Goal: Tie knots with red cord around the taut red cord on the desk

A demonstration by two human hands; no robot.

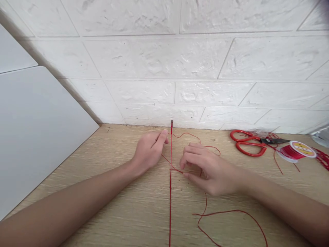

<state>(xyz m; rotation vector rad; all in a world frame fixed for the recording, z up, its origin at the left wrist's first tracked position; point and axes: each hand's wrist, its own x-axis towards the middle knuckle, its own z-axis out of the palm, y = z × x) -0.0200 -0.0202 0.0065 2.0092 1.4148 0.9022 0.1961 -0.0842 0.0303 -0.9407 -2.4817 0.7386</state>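
A thin red cord (170, 202) runs straight from a small dark peg (172, 121) at the foot of the wall toward me. Just below the peg, a short stretch of it is twisted or knotted thicker. My left hand (150, 147) is closed just left of this cord, its thumb and finger pinching a thinner loose red cord. That loose cord comes out below the hand and crosses the straight one. To the right, my right hand (205, 166) has its fingers curled, with thumb and forefinger at the crossing cord. The palm side is partly hidden.
Loose red cord (246, 211) curls over the wooden tabletop (115, 212) at front right. Red-handled scissors (250, 145), a spool of red cord (291, 152) and clear plastic (321, 135) lie at back right. A white panel (43, 130) stands left; a white brick-patterned wall (154, 61) closes the back.
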